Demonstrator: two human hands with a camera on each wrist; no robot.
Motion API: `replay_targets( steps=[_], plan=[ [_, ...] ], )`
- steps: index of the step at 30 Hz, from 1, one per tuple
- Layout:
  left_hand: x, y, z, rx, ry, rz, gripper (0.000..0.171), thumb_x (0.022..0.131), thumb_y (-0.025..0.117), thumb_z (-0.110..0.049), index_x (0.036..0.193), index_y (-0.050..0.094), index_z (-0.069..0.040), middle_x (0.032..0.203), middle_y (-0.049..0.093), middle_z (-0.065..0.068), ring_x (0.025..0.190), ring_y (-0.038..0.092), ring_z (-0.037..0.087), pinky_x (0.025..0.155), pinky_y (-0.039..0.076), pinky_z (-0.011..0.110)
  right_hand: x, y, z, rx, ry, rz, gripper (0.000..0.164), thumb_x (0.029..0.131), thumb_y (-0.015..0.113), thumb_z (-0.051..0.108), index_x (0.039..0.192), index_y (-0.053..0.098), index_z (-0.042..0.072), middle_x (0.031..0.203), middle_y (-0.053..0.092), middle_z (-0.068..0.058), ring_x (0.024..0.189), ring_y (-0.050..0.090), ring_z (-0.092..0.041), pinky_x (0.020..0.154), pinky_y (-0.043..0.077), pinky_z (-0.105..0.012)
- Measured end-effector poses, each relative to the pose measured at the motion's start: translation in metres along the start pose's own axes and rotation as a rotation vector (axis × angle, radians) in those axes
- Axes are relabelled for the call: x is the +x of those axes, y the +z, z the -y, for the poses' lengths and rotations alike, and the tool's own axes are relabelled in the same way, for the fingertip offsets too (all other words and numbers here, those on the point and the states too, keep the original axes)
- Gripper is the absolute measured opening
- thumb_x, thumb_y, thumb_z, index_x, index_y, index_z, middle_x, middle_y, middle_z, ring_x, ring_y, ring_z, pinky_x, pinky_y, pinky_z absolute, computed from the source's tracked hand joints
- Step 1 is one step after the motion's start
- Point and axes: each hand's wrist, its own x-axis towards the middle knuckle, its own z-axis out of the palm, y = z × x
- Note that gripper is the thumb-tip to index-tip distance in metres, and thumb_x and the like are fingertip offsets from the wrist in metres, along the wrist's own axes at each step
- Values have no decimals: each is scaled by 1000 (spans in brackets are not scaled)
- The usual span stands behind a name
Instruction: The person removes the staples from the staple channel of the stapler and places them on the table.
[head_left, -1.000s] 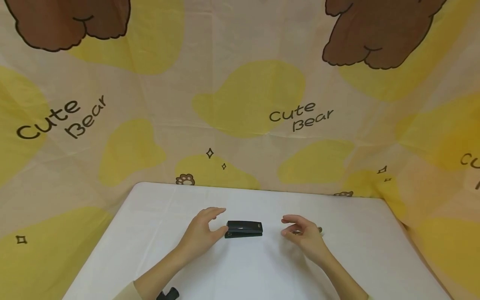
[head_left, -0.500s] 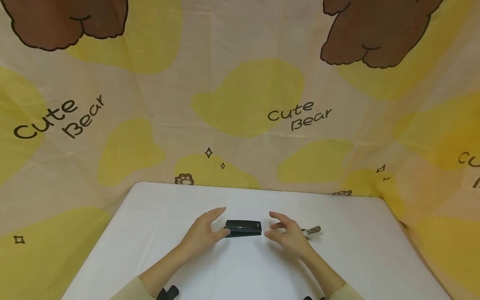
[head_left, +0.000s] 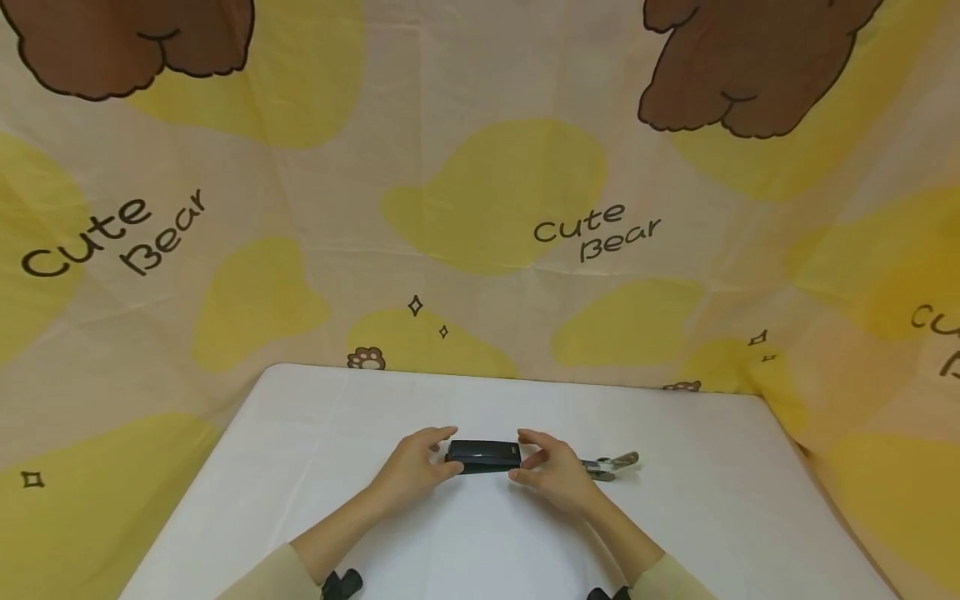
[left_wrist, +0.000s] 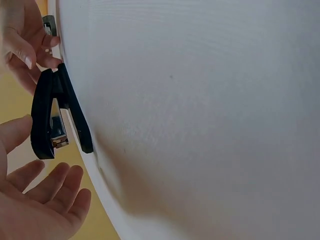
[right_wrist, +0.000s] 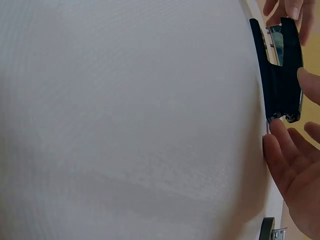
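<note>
A black stapler [head_left: 484,455] lies lengthwise across the white table, between both hands, its jaw gaping in the left wrist view. My left hand [head_left: 411,467] is at its left end, thumb close to the front edge and fingers spread behind. In the left wrist view, the left hand's loosely bent fingers [left_wrist: 55,185] hang apart from the stapler. My right hand [head_left: 558,475] is around the other end. Seen from the right wrist, its thumb [right_wrist: 310,85] overlaps the stapler's side and its fingertips are right at the hinge end.
Just right of the right hand lies a small metallic thing with a raised lever [head_left: 611,467], partly hidden by that hand. A patterned cloth [head_left: 480,200] hangs behind the table [head_left: 315,400]. Black wrist mounts show at both sleeves.
My right hand has moved left, from over the metallic thing to the stapler's right end, uncovering part of that thing. The left hand has barely shifted. The stapler stays in place.
</note>
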Motion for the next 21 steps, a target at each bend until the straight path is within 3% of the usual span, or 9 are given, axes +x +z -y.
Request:
replay_targets(
  steps=[3,7,14,21],
  plan=[
    [1,0,1,-13,20,2,51,91,82,-17,136,66,-1,128,69,16,100,65,26,82,56,41,2,2,0,-15,-20,13,68,86,87,16,146,57,0,137,65,-16,91,68,-16,68,52,-26],
    [2,0,2,-40,47,8,44,91,79,-11,131,68,4,115,72,12,84,61,16,64,51,27,3,4,0,-12,-28,7,61,87,84,11,141,61,-2,132,68,-17,89,67,-15,71,52,-25],
    [1,-2,3,-87,54,35,42,93,77,-10,131,66,6,112,74,15,93,72,21,71,58,30,3,5,0,21,6,-3,44,89,80,4,131,67,-1,116,72,-13,85,66,-16,70,52,-25],
    [0,-3,5,-109,33,61,42,92,78,-10,130,67,5,112,74,12,93,71,19,72,58,31,-2,6,2,5,13,-11,39,90,80,4,127,69,0,107,72,-7,81,64,-16,68,51,-25]
  ],
)
